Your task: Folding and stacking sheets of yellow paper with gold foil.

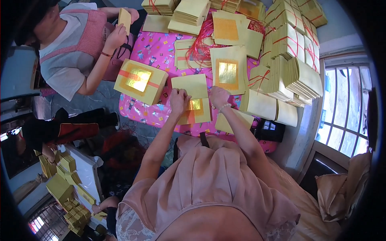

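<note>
In front of me lies a yellow joss paper sheet (193,86) with a gold foil patch and an orange border on its near half. A crease runs across its middle. My left hand (179,101) is closed, fingers curled at the sheet's left side near the foil. At the right end of the crease, my right hand (220,97) is closed too, its knuckles bunched against the paper's edge. A stack of foil-faced sheets (226,76) lies just beyond my right hand. Left of the sheet sits a thick tied bundle (138,82) with a shiny gold square.
Tied paper bundles (289,44) are piled high at the right. Red strings (201,44) lie tangled on the pink patterned tablecloth (157,44). A co-worker (80,52) at the far left holds folded paper. Other people work at a white table (86,168) with yellow stacks, lower left.
</note>
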A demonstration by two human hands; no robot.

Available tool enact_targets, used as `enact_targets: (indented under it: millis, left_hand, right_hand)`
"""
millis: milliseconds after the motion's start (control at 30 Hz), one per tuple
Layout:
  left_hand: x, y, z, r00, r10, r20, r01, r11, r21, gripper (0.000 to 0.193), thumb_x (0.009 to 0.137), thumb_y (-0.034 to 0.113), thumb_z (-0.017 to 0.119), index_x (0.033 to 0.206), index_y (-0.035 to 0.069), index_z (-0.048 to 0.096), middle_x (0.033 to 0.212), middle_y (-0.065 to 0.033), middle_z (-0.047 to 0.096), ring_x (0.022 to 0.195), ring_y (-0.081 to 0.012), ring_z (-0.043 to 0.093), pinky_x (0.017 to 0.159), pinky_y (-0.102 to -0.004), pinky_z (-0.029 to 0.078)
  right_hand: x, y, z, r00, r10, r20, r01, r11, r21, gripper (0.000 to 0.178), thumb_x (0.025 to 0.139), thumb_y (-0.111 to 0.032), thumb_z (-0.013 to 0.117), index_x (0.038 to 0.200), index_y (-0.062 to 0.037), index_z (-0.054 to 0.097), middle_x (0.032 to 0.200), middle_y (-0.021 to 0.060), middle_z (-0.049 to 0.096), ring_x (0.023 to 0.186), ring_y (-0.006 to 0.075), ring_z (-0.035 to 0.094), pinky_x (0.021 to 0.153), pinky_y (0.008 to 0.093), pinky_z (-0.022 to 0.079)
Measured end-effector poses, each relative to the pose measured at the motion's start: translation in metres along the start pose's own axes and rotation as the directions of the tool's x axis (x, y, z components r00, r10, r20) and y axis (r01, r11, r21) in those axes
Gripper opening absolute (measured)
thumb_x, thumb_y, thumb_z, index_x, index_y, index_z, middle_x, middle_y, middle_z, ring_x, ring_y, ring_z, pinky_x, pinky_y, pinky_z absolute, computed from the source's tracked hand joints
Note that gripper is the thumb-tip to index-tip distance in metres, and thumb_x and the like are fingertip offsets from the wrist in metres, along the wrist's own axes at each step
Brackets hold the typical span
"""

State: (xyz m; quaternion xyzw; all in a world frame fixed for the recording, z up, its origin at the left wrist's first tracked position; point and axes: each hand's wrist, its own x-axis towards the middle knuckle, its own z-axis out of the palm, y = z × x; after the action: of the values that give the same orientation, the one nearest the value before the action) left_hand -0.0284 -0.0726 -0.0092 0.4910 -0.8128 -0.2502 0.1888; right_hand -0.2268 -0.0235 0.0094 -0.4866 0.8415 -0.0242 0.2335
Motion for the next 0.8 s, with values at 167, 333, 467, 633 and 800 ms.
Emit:
enact_targets:
  millis: [167, 333, 467, 633, 800]
  left_hand:
    - [0.002, 0.003, -0.001, 1.0, 0.0, -0.013, 0.001, 0.999, 0.035, 0.025, 0.072, 0.019, 0.075, 0.084, 0.006, 0.057, 0.088, -0.0129, 0.049, 0.082, -0.0302, 0.052, 0.07, -0.0412, 0.044]
    - [0.003, 0.005, -0.001, 1.0, 0.008, -0.014, -0.009, 1.0, -0.025, 0.027, 0.07, 0.019, 0.076, 0.083, 0.006, 0.055, 0.086, -0.013, 0.047, 0.082, -0.0309, 0.049, 0.071, -0.0434, 0.041]
    - [0.001, 0.0, 0.003, 0.999, 0.025, -0.047, -0.024, 1.0, 0.004, 0.028, 0.069, 0.02, 0.076, 0.082, 0.006, 0.055, 0.085, -0.0127, 0.047, 0.082, -0.0306, 0.049, 0.07, -0.0431, 0.041]
    - [0.002, 0.001, 0.002, 0.999, 0.027, -0.04, -0.026, 1.0, 0.017, 0.029, 0.069, 0.02, 0.076, 0.081, 0.006, 0.055, 0.083, -0.0119, 0.047, 0.081, -0.0302, 0.048, 0.069, -0.042, 0.041]
    - [0.0, -0.002, 0.0, 0.998, 0.042, -0.046, -0.042, 0.999, 0.009, 0.027, 0.07, 0.021, 0.076, 0.083, 0.006, 0.058, 0.085, -0.0123, 0.049, 0.079, -0.0302, 0.05, 0.067, -0.0415, 0.042]
  right_hand:
    - [-0.006, -0.012, -0.008, 0.986, -0.164, 0.002, 0.16, 0.963, 0.217, 0.021, 0.075, -0.022, 0.069, 0.086, -0.0056, 0.06, 0.082, 0.0147, 0.066, 0.082, 0.0317, 0.065, 0.072, 0.0425, 0.05]
    - [-0.007, -0.006, -0.003, 0.99, -0.116, 0.08, 0.097, 0.973, 0.212, 0.023, 0.075, -0.023, 0.07, 0.088, -0.0079, 0.059, 0.083, 0.0131, 0.066, 0.082, 0.03, 0.064, 0.071, 0.0418, 0.049]
    - [-0.006, -0.02, 0.001, 0.984, -0.177, -0.005, 0.175, 0.966, 0.191, 0.025, 0.074, -0.022, 0.071, 0.087, -0.0062, 0.058, 0.085, 0.0142, 0.063, 0.082, 0.0317, 0.063, 0.07, 0.0429, 0.049]
    - [-0.004, -0.04, 0.019, 0.904, -0.424, -0.049, 0.414, 0.843, 0.343, 0.021, 0.072, -0.017, 0.072, 0.083, -0.007, 0.057, 0.085, 0.011, 0.06, 0.083, 0.0303, 0.06, 0.071, 0.0397, 0.048]
    - [-0.001, -0.04, 0.02, 0.912, -0.41, -0.015, 0.391, 0.856, 0.34, 0.023, 0.07, -0.018, 0.074, 0.083, -0.0076, 0.057, 0.086, 0.0092, 0.06, 0.084, 0.0289, 0.06, 0.07, 0.0389, 0.048]
